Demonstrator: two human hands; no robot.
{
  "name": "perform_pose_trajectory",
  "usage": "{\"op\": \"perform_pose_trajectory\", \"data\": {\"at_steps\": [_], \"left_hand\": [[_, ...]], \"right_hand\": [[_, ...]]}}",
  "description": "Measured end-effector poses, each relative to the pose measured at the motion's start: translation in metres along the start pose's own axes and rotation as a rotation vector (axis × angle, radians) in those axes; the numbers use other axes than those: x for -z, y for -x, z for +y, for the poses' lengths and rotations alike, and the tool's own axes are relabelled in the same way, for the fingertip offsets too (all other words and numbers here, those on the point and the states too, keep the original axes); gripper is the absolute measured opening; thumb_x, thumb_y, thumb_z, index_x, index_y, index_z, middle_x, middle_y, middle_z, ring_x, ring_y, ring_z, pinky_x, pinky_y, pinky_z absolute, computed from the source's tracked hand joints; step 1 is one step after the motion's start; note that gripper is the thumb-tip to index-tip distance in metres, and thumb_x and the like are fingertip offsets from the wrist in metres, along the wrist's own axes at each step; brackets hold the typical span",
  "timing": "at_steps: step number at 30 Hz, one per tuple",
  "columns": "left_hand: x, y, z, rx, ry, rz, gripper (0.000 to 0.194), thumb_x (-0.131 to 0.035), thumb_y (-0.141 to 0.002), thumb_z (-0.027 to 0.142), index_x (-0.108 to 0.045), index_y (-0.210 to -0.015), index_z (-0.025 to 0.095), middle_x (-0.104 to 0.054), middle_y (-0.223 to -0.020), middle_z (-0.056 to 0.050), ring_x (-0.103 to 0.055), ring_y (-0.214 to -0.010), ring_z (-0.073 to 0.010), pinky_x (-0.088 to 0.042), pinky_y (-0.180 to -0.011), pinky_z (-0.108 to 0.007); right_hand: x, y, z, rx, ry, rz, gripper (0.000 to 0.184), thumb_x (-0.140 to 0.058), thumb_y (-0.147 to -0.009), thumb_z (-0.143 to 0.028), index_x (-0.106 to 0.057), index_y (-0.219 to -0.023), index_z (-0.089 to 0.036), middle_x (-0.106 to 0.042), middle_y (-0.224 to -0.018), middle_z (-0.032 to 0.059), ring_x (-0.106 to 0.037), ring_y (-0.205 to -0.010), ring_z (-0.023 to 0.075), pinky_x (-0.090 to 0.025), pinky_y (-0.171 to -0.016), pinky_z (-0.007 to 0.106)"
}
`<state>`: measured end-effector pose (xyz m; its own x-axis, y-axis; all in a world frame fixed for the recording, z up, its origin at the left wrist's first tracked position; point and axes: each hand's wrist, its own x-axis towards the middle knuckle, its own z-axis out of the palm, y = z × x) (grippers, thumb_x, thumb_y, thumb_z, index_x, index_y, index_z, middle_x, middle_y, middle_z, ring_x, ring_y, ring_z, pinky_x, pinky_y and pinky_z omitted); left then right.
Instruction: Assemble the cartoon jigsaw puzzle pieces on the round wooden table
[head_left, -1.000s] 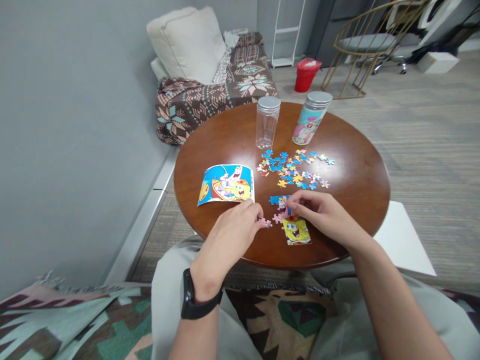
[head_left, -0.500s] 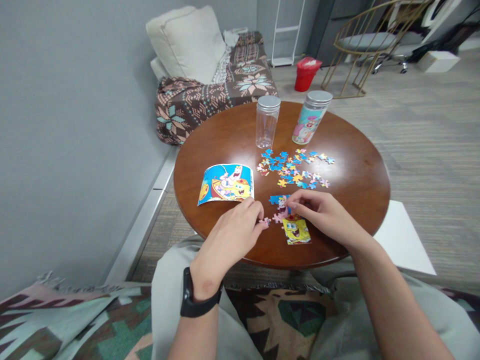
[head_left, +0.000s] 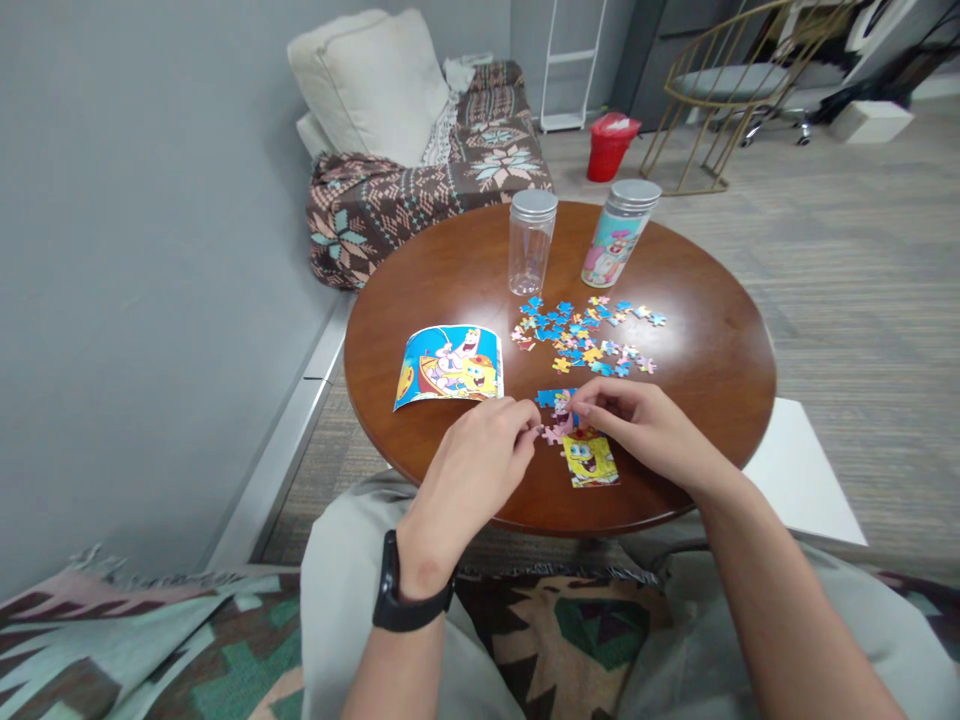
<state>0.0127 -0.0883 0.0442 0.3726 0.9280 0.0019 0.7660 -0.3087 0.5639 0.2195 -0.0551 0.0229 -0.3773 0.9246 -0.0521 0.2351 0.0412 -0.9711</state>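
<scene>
The partly joined jigsaw puzzle (head_left: 590, 462) lies flat near the table's front edge, with a yellow cartoon face at its lower end and pink and blue pieces above. My left hand (head_left: 480, 455), wearing a black wristband, is closed at the puzzle's left side. A small pink puzzle piece is pinched in its fingertips, mostly hidden by them. My right hand (head_left: 645, 425) has its thumb and index finger pinched together on the puzzle's upper right part, covering some of it. Loose jigsaw pieces (head_left: 592, 355) are scattered just beyond the puzzle.
A printed reference picture (head_left: 450, 365) lies left on the round wooden table (head_left: 420, 275). Toward the back stand a clear jar (head_left: 531, 245) and a jar with a cartoon label (head_left: 616, 240). A patterned sofa (head_left: 442, 185) and a red bin (head_left: 611, 148) are beyond.
My left hand has shifted right, bringing the pink piece up to the left edge of the joined pieces. My right hand keeps its place on the puzzle.
</scene>
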Motion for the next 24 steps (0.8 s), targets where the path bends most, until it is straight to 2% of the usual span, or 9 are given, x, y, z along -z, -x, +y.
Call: {"op": "perform_pose_trajectory", "data": {"at_steps": [6,11,15,24], "left_hand": [[-0.002,-0.001,0.002,0.030,0.050,0.033,0.014,-0.053,-0.093,0.014,-0.065,-0.089,0.020,-0.068,-0.087,-0.001,-0.064,-0.082,-0.0163,-0.051,-0.078,-0.030],[-0.004,-0.002,0.002,0.103,0.066,0.014,0.008,-0.058,-0.092,0.017,-0.065,-0.089,0.020,-0.069,-0.087,-0.001,-0.064,-0.081,-0.0168,-0.051,-0.075,-0.030],[-0.006,-0.002,0.004,0.121,-0.021,0.030,0.010,-0.058,-0.094,0.021,-0.064,-0.087,0.019,-0.067,-0.089,-0.003,-0.063,-0.081,-0.0170,-0.051,-0.075,-0.030],[0.004,0.002,-0.003,-0.029,-0.037,-0.057,0.015,-0.059,-0.096,0.026,-0.073,-0.098,0.020,-0.065,-0.093,-0.003,-0.063,-0.082,-0.0160,-0.052,-0.078,-0.030]], "right_hand": [[0.000,0.000,0.002,0.000,0.007,0.005,0.043,-0.069,-0.081,-0.061,-0.071,-0.080,-0.019,-0.075,-0.086,0.0071,-0.069,-0.078,0.0199,-0.058,-0.073,0.032],[0.000,0.000,0.001,0.002,0.000,0.005,0.040,-0.069,-0.082,-0.059,-0.071,-0.081,-0.019,-0.075,-0.087,0.0069,-0.069,-0.076,0.0188,-0.057,-0.071,0.031],[0.000,0.000,0.001,-0.003,0.006,0.010,0.041,-0.068,-0.082,-0.060,-0.071,-0.079,-0.019,-0.074,-0.084,0.0067,-0.068,-0.075,0.0189,-0.057,-0.071,0.031],[0.000,0.000,0.003,-0.003,0.002,0.006,0.041,-0.068,-0.082,-0.060,-0.071,-0.081,-0.019,-0.074,-0.086,0.0065,-0.070,-0.080,0.0200,-0.058,-0.074,0.032]]}}
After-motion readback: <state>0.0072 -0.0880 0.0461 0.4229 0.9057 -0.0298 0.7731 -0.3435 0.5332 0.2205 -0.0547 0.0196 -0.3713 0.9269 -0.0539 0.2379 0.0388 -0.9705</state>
